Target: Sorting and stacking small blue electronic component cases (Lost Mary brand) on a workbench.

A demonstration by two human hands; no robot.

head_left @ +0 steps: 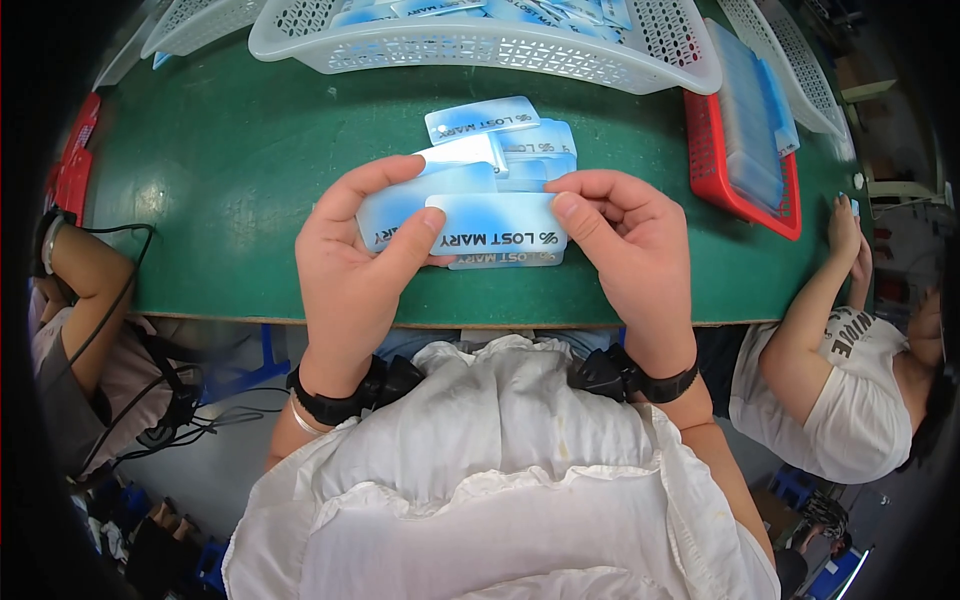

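We pinch a flat blue-and-white plastic card (497,222) between both hands, left hand (350,270) at nine o'clock, right hand (630,250) at three, fingers clamped on its ends to square it above the loose pile of cards (520,150) at twelve on the green table (230,170).

Both forearms come up from the person's white-clad chest, each wrist wearing a black band. The left hand (350,265) is raised with its back to the camera, fingers curled over the top and thumb stretched rightward, pressing flat. The right hand (630,250) mirrors it just beside, fingers bent inward and thumb pointing left toward the other thumb. Both hands are closed in a pinch, knuckles up, level with each other above the chest, thumbs nearly meeting.
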